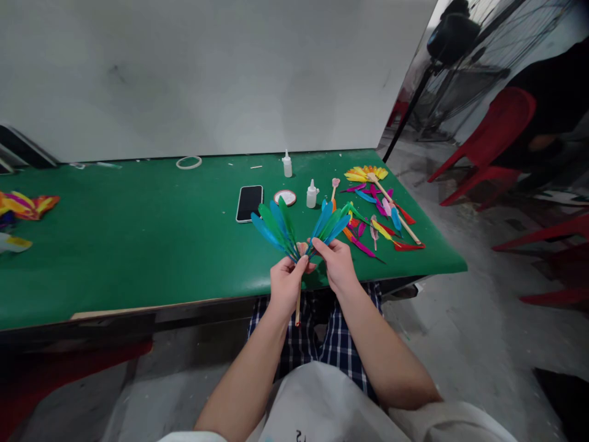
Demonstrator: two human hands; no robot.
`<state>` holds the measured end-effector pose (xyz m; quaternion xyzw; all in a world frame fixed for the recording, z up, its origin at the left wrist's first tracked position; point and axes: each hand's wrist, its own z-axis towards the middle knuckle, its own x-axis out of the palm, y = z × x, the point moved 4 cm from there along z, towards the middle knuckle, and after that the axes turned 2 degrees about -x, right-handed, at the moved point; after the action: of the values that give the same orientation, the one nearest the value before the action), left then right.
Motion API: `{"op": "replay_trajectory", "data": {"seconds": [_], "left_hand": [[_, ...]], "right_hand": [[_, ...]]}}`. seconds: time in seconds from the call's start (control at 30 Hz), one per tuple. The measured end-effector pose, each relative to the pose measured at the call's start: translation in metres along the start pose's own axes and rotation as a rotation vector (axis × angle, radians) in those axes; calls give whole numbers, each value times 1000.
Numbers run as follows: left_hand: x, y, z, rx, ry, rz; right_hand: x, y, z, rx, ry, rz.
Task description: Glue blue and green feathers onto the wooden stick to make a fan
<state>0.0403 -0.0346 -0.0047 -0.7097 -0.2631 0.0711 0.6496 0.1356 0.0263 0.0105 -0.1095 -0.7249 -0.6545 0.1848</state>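
Blue and green feathers (279,228) fan out above my left hand (288,279), which is closed around their quill ends and a thin wooden stick (298,307) hanging below. A pale pinkish stick head (302,248) shows between the two feather groups. My right hand (339,261) pinches the lower ends of the second group of blue and green feathers (329,222), close beside the left fingertips. Both hands are over the front edge of the green table (161,258). Beyond them stand two white squeeze bottles (311,196) and a round white lid (285,197).
A phone (250,204) lies left of the lid. To the right are a yellow feather fan (367,174), loose coloured feathers (375,230) and another short stick (335,187). Orange feather pieces (27,205) lie far left. A white board (207,80) rises behind; a person sits on a red chair (501,135).
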Motion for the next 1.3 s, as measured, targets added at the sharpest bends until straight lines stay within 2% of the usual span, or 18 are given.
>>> {"op": "replay_trajectory", "data": {"seconds": [0.57, 0.9, 1.0, 1.3], "left_hand": [[-1, 0, 1, 2, -6, -1], [-2, 11, 5, -86, 100, -105], [-1, 12, 6, -106, 93, -121], [-2, 7, 4, -50, 67, -51]], "right_hand": [[1, -2, -2, 0, -13, 3], [-1, -4, -1, -20, -42, -64], [-1, -4, -2, -21, -48, -86], [0, -3, -5, -14, -37, -101]]}}
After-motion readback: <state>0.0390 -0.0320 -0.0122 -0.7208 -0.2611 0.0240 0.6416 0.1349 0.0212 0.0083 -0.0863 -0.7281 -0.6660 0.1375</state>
